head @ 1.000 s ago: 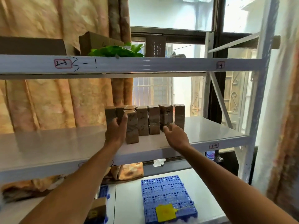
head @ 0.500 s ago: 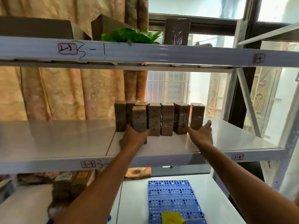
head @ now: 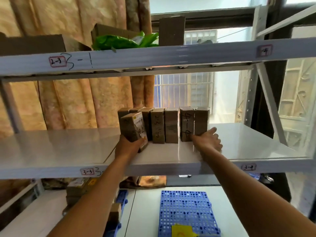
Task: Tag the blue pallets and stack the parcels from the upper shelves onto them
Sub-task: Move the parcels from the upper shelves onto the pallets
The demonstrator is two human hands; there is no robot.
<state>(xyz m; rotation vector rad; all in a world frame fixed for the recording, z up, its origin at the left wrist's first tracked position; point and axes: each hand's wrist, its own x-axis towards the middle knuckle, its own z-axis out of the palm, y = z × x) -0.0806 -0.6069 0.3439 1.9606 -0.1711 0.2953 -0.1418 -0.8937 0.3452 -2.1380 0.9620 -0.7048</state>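
The parcels (head: pixel 164 125) stand upright in a row on the middle shelf (head: pixel 239 142), long axes vertical, straight ahead of and above both hands. The left hand (head: pixel 128 146) grips the base of the front-left parcel (head: pixel 134 128), which leans out of the row toward the person. The right hand (head: pixel 207 140) lies open, palm against the lower right end of the row, touching the last parcel (head: pixel 201 121) but clasping nothing. Each hand sits at its own end, so the row lies between them; a squeeze inward looks like the next need. The shelf is smooth, pale and bare either side. Below, a blue pallet (head: pixel 186 209) with a yellow tag (head: pixel 181 230) lies on a white surface, well beneath the shelf.
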